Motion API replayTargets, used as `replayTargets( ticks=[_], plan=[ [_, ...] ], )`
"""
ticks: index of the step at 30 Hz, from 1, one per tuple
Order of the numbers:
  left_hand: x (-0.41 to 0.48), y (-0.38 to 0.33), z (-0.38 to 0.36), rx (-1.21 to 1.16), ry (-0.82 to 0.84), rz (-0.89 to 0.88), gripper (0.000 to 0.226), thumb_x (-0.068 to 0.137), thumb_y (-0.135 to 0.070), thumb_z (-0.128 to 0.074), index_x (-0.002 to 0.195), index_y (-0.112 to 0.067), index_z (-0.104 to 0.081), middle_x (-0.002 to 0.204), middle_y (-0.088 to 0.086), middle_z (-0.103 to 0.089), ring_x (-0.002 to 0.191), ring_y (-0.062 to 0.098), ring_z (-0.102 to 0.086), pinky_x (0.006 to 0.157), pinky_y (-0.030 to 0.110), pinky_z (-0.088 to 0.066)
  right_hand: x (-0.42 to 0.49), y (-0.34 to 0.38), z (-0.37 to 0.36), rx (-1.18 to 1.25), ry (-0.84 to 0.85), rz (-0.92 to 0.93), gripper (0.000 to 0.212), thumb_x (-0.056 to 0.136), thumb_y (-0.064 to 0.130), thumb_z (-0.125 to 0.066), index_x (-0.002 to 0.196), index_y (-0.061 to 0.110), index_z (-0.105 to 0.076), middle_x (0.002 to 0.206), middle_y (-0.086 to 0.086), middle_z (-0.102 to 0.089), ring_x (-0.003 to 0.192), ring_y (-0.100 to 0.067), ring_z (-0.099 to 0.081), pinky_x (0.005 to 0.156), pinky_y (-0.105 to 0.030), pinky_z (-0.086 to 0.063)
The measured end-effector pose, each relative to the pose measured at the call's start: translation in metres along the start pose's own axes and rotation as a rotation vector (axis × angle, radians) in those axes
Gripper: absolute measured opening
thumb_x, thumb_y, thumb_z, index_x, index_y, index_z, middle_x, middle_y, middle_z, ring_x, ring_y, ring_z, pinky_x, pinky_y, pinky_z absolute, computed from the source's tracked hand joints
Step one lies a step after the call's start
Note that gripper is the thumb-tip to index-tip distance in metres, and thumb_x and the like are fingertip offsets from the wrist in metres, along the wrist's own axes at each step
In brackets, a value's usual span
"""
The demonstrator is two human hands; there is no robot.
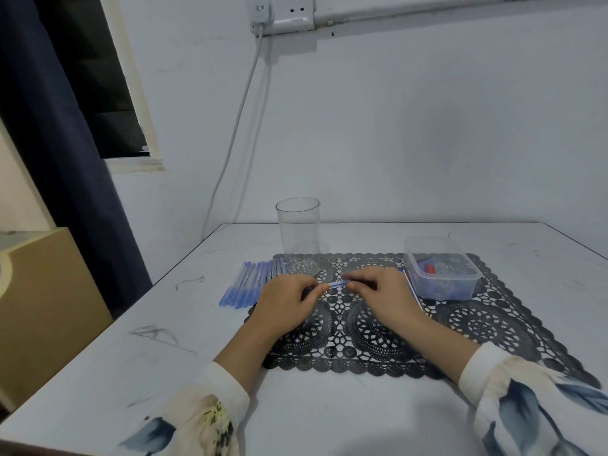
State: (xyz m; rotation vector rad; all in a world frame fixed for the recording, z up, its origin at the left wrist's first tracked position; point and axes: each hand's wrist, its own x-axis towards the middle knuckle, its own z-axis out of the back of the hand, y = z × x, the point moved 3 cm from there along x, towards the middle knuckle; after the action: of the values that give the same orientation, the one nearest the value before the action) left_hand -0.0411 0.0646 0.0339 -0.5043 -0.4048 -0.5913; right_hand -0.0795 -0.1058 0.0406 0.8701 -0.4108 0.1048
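Both hands hold one blue pen (337,284) level over the black lace placemat (477,324). My left hand (286,297) grips its left end with curled fingers, and my right hand (378,291) pinches its right end. Only a short stretch of the pen shows between the fingertips. A row of several blue pens (246,284) lies on the table left of my left hand. A clear plastic cup (298,232) stands upright and empty just behind the hands.
A clear plastic box (441,268) holding small blue and red parts sits on the mat's right back corner. The white table (329,416) meets the wall behind. A cable hangs from a wall socket (283,11). A cardboard box (49,307) stands left of the table.
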Motion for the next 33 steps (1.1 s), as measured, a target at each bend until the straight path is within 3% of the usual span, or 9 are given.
replayTargets(
  ticks=[6,11,16,19,21,25,29,31,33],
  plan=[
    [-0.002,-0.001,0.001,-0.078,-0.053,-0.021,0.034,0.092,-0.043,-0.050,0.076,-0.020,-0.069,0.053,-0.006,-0.055,0.050,0.007,-0.047,0.050,0.022,-0.036,-0.001,0.000,0.000,-0.023,-0.045,0.089,0.017,0.088,0.014,-0.061,0.101,0.017,-0.071,0.087,0.003,-0.069,0.077,-0.006,-0.058,0.066,-0.005,-0.039],
    [-0.004,-0.002,0.002,-0.124,-0.069,-0.058,0.029,0.090,-0.043,-0.054,0.086,-0.020,-0.073,0.059,-0.005,-0.062,0.053,0.006,-0.052,0.054,0.025,-0.044,0.000,-0.001,-0.005,-0.199,0.016,0.251,0.022,0.095,0.017,-0.049,0.094,0.005,-0.066,0.079,0.000,-0.057,0.074,-0.012,-0.049,0.064,-0.020,-0.031],
    [-0.004,-0.007,0.002,-0.152,-0.063,-0.094,0.026,0.088,-0.040,-0.058,0.090,-0.018,-0.073,0.067,-0.007,-0.065,0.059,0.002,-0.053,0.058,0.017,-0.043,0.000,-0.006,-0.005,-0.116,0.032,0.194,0.033,0.098,0.025,-0.040,0.070,0.018,-0.057,0.061,0.010,-0.050,0.059,-0.003,-0.046,0.056,-0.019,-0.031],
    [-0.002,-0.006,0.002,-0.156,-0.058,-0.057,0.023,0.090,-0.034,-0.058,0.091,-0.016,-0.072,0.065,-0.004,-0.063,0.057,0.005,-0.052,0.056,0.017,-0.038,-0.003,-0.006,-0.006,-0.031,0.042,0.173,0.026,0.097,0.032,-0.038,0.095,0.017,-0.059,0.067,0.000,-0.059,0.061,-0.012,-0.054,0.057,-0.029,-0.039],
    [-0.001,-0.004,0.002,-0.169,-0.057,-0.036,0.022,0.090,-0.031,-0.058,0.092,-0.015,-0.072,0.065,-0.003,-0.063,0.057,0.009,-0.053,0.055,0.017,-0.038,-0.004,-0.005,-0.006,0.023,0.044,0.168,0.024,0.097,0.032,-0.040,0.114,0.019,-0.050,0.075,-0.005,-0.062,0.067,-0.017,-0.058,0.062,-0.030,-0.044],
    [-0.002,-0.003,0.002,-0.155,-0.063,-0.072,0.022,0.090,-0.031,-0.059,0.090,-0.014,-0.072,0.067,-0.003,-0.063,0.060,0.010,-0.054,0.058,0.023,-0.044,-0.002,-0.005,-0.007,-0.099,0.049,0.244,0.010,0.097,0.021,-0.045,0.098,0.017,-0.053,0.070,0.004,-0.057,0.059,-0.005,-0.049,0.055,-0.022,-0.038],
    [-0.003,-0.009,0.003,-0.143,-0.065,-0.144,0.022,0.089,-0.032,-0.060,0.090,-0.013,-0.072,0.071,-0.002,-0.067,0.064,0.008,-0.057,0.063,0.017,-0.044,0.000,-0.008,-0.004,-0.134,0.005,0.232,0.032,0.097,0.027,-0.042,0.066,0.033,-0.042,0.058,0.013,-0.047,0.057,0.001,-0.044,0.057,-0.027,-0.033],
    [-0.003,-0.011,0.004,-0.150,-0.068,-0.140,0.022,0.088,-0.031,-0.060,0.092,-0.013,-0.072,0.071,-0.003,-0.066,0.062,0.004,-0.053,0.062,0.011,-0.040,-0.002,-0.007,-0.004,-0.102,0.007,0.221,0.027,0.097,0.032,-0.039,0.072,0.030,-0.047,0.059,0.010,-0.051,0.055,-0.003,-0.048,0.056,-0.030,-0.037],
    [-0.002,-0.010,0.004,-0.166,-0.070,-0.115,0.022,0.089,-0.030,-0.060,0.093,-0.012,-0.072,0.069,-0.006,-0.063,0.061,0.000,-0.050,0.061,0.011,-0.037,-0.004,-0.006,-0.005,-0.071,0.036,0.227,0.018,0.097,0.033,-0.039,0.093,0.023,-0.052,0.064,0.005,-0.056,0.056,-0.009,-0.050,0.056,-0.033,-0.042]
  ],
)
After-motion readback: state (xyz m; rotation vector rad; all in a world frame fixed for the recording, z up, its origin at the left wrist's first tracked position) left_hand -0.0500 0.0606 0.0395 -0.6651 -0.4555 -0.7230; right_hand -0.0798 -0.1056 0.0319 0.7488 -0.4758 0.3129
